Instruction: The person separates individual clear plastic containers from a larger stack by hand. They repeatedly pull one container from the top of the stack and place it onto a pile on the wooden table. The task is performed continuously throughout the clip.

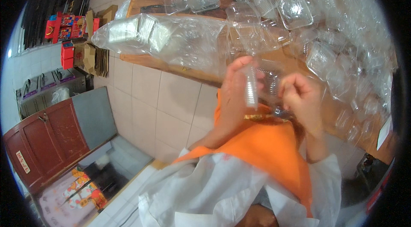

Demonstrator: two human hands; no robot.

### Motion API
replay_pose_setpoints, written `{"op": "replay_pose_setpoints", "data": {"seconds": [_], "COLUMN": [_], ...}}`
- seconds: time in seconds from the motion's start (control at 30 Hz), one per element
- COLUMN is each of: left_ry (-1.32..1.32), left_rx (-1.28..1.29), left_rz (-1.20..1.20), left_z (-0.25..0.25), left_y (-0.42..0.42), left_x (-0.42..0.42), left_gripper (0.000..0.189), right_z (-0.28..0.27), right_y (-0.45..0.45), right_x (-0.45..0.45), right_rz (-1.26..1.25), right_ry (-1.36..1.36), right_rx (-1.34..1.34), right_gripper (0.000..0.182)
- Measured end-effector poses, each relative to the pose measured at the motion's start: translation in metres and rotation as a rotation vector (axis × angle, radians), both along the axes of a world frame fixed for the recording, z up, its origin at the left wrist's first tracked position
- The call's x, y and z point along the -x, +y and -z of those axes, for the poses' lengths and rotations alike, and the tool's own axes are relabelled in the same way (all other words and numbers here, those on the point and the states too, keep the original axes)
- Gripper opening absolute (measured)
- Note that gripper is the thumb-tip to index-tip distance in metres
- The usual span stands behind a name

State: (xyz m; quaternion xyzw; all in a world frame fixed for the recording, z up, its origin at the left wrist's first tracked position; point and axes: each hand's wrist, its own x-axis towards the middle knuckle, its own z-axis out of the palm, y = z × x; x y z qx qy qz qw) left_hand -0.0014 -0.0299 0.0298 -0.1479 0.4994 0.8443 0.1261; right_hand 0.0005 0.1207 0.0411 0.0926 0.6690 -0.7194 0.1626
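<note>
Close to my body, by the edge of a wooden table (205, 74), my left hand (239, 93) is closed around clear plastic containers (251, 90) with ribbed sides. My right hand (298, 95), fingers curled, is at the right side of the same clear plastic; blur and transparency hide how its fingers meet it. A clear plastic bag (199, 39) lies on the table to the left and holds stacked clear containers (123, 31). Beyond my hands is a big heap of loose clear containers (295, 10).
Tiled floor (144, 89) lies left of the table. Farther left are cardboard pieces (96, 58), red boxes (67, 55) and a reddish-brown door panel (48, 137). The container heap covers the table's right side. An orange apron (260, 143) hangs below my hands.
</note>
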Motion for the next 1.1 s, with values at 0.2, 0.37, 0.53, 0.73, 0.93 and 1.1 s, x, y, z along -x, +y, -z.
{"op": "replay_pose_setpoints", "data": {"seconds": [0.2,0.37,0.53,0.73,0.93,1.1], "left_ry": [0.096,0.171,0.276,0.306,0.171,0.146], "left_rx": [0.135,0.253,0.418,0.491,0.275,0.19], "left_rz": [-0.037,0.046,0.048,0.08,0.119,0.126], "left_z": [0.002,0.009,0.019,0.023,0.013,0.015], "left_y": [0.0,0.0,0.003,0.002,0.003,0.005], "left_x": [0.009,0.006,0.004,0.002,0.001,0.0], "left_gripper": [0.049,0.034,0.028,0.028,0.03,0.034], "right_z": [-0.038,-0.015,-0.004,-0.002,-0.003,-0.004], "right_y": [0.014,-0.006,-0.014,-0.016,-0.015,-0.014], "right_x": [0.041,0.018,0.0,-0.004,-0.004,-0.004], "right_rz": [0.411,0.003,-0.107,-0.06,-0.053,-0.046], "right_ry": [0.172,0.015,-0.071,-0.111,-0.108,-0.127], "right_rx": [0.234,0.151,0.14,0.152,0.212,0.247], "right_gripper": [0.007,0.015,0.01,0.009,0.009,0.009]}}
